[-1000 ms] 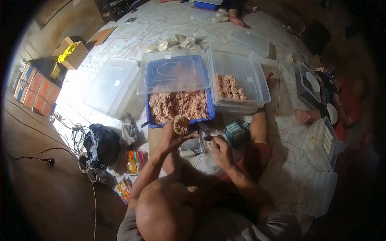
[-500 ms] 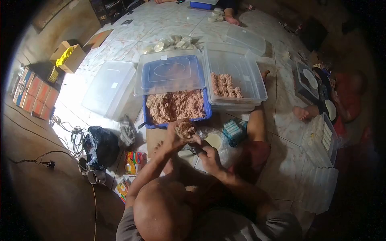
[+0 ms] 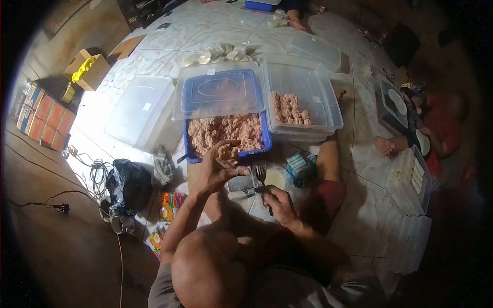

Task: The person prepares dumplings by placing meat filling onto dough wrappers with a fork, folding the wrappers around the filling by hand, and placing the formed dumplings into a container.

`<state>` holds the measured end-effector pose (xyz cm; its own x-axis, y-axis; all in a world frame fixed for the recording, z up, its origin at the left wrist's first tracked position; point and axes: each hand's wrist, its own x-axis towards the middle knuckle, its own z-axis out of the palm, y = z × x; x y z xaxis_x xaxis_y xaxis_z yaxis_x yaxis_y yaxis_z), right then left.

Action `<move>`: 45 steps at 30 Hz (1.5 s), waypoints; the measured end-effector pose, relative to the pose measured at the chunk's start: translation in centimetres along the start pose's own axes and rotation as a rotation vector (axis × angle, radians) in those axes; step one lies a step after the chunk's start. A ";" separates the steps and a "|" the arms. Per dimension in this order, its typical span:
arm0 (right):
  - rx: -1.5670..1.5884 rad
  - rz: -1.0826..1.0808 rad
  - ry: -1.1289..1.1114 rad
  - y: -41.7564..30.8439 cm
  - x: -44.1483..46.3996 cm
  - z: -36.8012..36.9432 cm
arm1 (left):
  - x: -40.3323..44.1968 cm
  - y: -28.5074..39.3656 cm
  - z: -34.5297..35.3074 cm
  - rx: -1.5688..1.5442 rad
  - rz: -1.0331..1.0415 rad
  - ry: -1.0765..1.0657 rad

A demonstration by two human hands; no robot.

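My left hand (image 3: 214, 172) cups a wrapper with pinkish filling (image 3: 227, 155), its thumb and fingers spread around it. It is over the near edge of a blue tub (image 3: 266, 134) full of pink minced mixture (image 3: 222, 131). In my right hand (image 3: 279, 201) is a fork (image 3: 261, 176), tines up, just right of my left hand. Below them lie round pale wrappers (image 3: 275, 178) on plastic and a white-handled tool (image 3: 239, 194). A clear container (image 3: 328, 110) beside the tub holds rows of shaped pink pieces (image 3: 290, 109).
A frosted lid (image 3: 138, 110) lies left of the tub. Bagged wrappers (image 3: 226, 53) are behind it. A black plastic bag (image 3: 128, 182) and cables are at left. A person (image 3: 444, 120) sits at right by a container of white rolls (image 3: 411, 174).
My left hand has risen and opened its fingers around the filled wrapper. My right hand has drawn away from it, and the fork has turned upright.
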<state>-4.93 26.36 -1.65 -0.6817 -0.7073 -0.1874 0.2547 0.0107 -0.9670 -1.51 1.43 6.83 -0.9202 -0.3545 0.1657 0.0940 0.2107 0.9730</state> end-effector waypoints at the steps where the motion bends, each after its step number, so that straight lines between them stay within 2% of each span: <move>1: 0.006 0.022 -0.008 -0.1 0.0 0.1 | 0.0 0.1 -0.5 -0.079 -0.063 -0.075; 3: 0.060 0.010 -0.016 -0.5 0.0 0.7 | 0.1 0.2 -0.6 -0.157 -0.126 -0.151; 5: 0.113 -0.002 -0.024 -0.7 0.4 1.6 | 0.2 -0.2 -0.2 -0.140 -0.045 -0.092; 7: -0.063 -0.173 0.042 -0.7 1.1 2.8 | 0.1 -1.5 0.9 -0.104 -0.046 -0.161; 8: -0.064 -0.168 0.046 -0.1 1.5 3.6 | -0.2 -2.3 1.7 -0.072 -0.050 -0.230; 9: -0.322 -0.401 0.216 1.1 2.4 4.1 | -0.5 -2.9 2.7 0.109 -0.095 -0.164; 10: -0.580 -0.638 0.385 2.5 3.3 4.1 | -0.2 -2.8 3.2 0.108 -0.092 -0.161; 11: -0.606 -0.719 0.441 3.7 3.6 3.6 | 0.0 -2.8 3.5 0.019 -0.103 -0.067; 12: -0.498 -0.517 0.282 0.8 3.2 3.0 | 0.1 -2.8 3.5 -0.072 -0.116 0.029; 13: -0.475 -0.411 0.252 -0.9 2.2 2.5 | -0.1 -1.4 2.3 -0.026 0.075 -0.026; 14: -0.452 -0.300 0.221 -1.6 1.3 1.8 | -0.3 -0.7 1.4 -0.031 0.067 -0.024; 15: -0.320 -0.270 0.199 -0.2 1.1 0.9 | -0.5 -0.3 0.7 -0.240 -0.019 -0.100; 16: -0.320 -0.258 0.200 -0.2 0.4 1.1 | -0.8 0.2 0.2 -0.449 -0.108 -0.176; 17: -0.242 -0.203 0.165 -0.5 -0.1 1.2 | -0.5 0.8 -0.1 -0.294 -0.004 -0.139; 18: -0.165 -0.158 0.128 -1.1 -0.2 1.3 | -0.4 0.1 0.0 -0.293 0.003 -0.136; 20: -0.294 -0.343 0.134 -1.0 1.0 2.8 | 0.0 -1.6 0.9 -0.064 0.026 -0.246; 22: -0.494 -0.590 0.349 1.2 3.0 4.3 | -0.4 -0.4 2.9 0.191 0.294 -0.073; 24: -0.606 -0.573 0.338 1.9 3.4 2.8 | 0.9 -2.2 1.8 0.293 0.142 -0.236; 25: -0.682 -0.421 0.250 0.2 3.0 1.8 | 1.3 -2.4 1.4 0.291 0.141 -0.228; 26: -0.751 -0.255 0.159 -1.7 2.2 1.4 | 1.1 -2.6 1.1 0.162 0.100 -0.181; 27: -0.730 -0.417 0.285 -4.1 1.9 1.6 | 0.9 -2.7 0.9 0.034 0.061 -0.135; 28: -0.575 -0.538 0.348 -5.1 1.9 1.3 | 1.0 -2.4 0.5 0.033 0.053 -0.135; 30: -0.749 -0.608 0.279 -9.3 1.2 0.8 | 1.1 -1.5 0.2 0.239 0.139 -0.228; 31: -0.756 -0.607 0.281 -9.8 1.5 0.6 | 1.3 -1.5 0.2 0.340 -0.024 -0.339; 32: -0.869 -0.569 0.196 -10.2 1.8 0.5 | 1.1 -3.0 0.6 0.334 -0.020 -0.340; 34: -0.980 -0.540 0.108 -10.7 1.7 0.0 | 1.4 -5.7 1.2 0.283 0.282 -0.229; 36: -0.999 -0.475 0.087 -11.5 1.3 -2.1 | 1.5 -3.9 0.2 0.267 0.222 -0.227; 37: -0.882 -0.352 0.071 -12.7 0.8 -2.4 | 1.2 -2.6 0.0 0.241 0.148 -0.241; 38: -0.882 -0.338 0.057 -12.9 0.5 -2.0 | 0.9 -2.2 0.1 0.235 0.130 -0.235; 40: -0.700 -0.323 0.233 -13.1 0.4 -0.9 | 1.1 -1.7 0.7 0.233 0.216 -0.279; 41: -0.672 -0.407 0.202 -11.9 1.1 -0.5 | 0.9 -2.2 1.6 0.254 0.071 -0.262; 42: -0.800 -0.408 0.139 -11.1 1.5 0.2 | 1.0 -2.7 2.2 0.250 0.079 -0.258; 44: -0.758 -0.269 0.090 -11.1 1.1 0.3 | 1.3 -3.9 2.6 0.293 0.195 -0.080; 45: -0.764 -0.281 0.076 -11.8 1.5 0.2 | 1.3 -2.9 2.0 0.326 0.140 -0.146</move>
<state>-8.83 24.97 9.53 -0.7023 -0.7054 0.0954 -0.4519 0.3383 -0.8254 -3.72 2.14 3.92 -0.9536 -0.1732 0.2461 0.1186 0.5352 0.8364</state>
